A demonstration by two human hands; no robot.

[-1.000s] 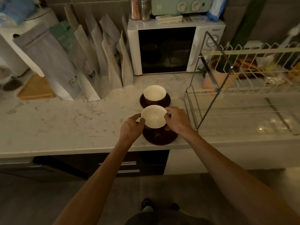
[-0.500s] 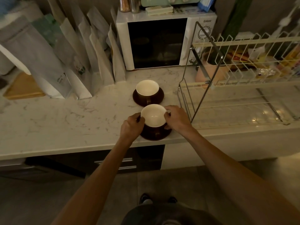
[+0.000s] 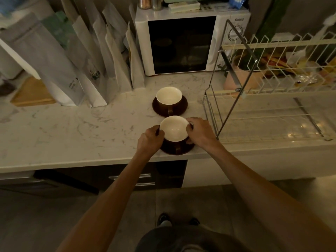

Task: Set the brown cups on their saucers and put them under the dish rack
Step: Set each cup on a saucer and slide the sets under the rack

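Observation:
Two brown cups with cream insides stand on the marble counter. The near cup (image 3: 174, 130) sits on its brown saucer (image 3: 179, 149) close to the counter's front edge. My left hand (image 3: 150, 140) grips its left side and my right hand (image 3: 199, 131) grips its right side. The far cup (image 3: 169, 98) rests on its own saucer (image 3: 181, 108) just behind, untouched, handle toward me. The wire dish rack (image 3: 272, 88) stands to the right, with open space under its lower shelf.
A white microwave (image 3: 181, 44) stands at the back. Several paper bags (image 3: 87, 66) lean against the wall at the left, beside a wooden board (image 3: 31, 93). A pink pot (image 3: 241, 79) sits behind the rack. The counter edge (image 3: 91, 162) runs below my hands.
The cup between my hands has come down onto its saucer. Both hands keep the same hold. The view has shifted slightly.

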